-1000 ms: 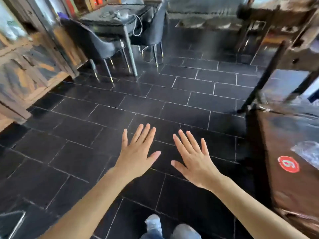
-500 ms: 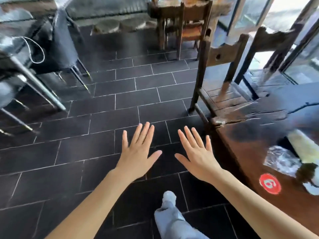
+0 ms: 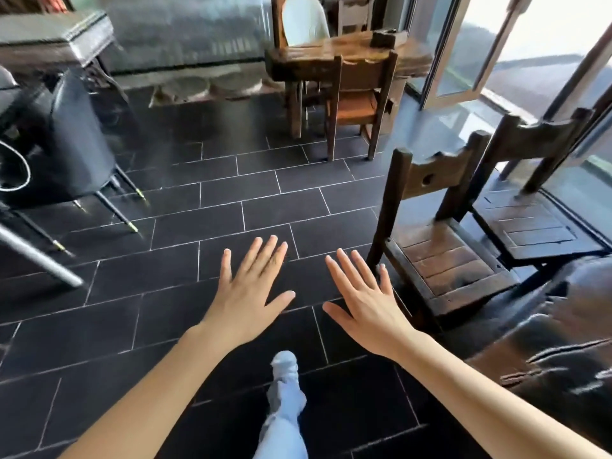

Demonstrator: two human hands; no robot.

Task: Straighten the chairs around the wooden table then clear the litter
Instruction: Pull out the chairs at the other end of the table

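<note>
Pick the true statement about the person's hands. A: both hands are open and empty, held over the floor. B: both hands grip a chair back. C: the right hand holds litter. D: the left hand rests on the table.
A: the left hand and right hand are spread flat, fingers apart, holding nothing, above the dark tiled floor.

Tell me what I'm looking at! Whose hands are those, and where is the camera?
The camera sits on a person's head and looks forward and down, so you see their own arms. The left hand and the right hand are spread flat and open, holding nothing, above the black tiled floor. To the right stands a dark wooden slatted chair, with a second dark wooden chair behind it, next to the corner of a dark wooden table. One pale shoe steps forward.
</note>
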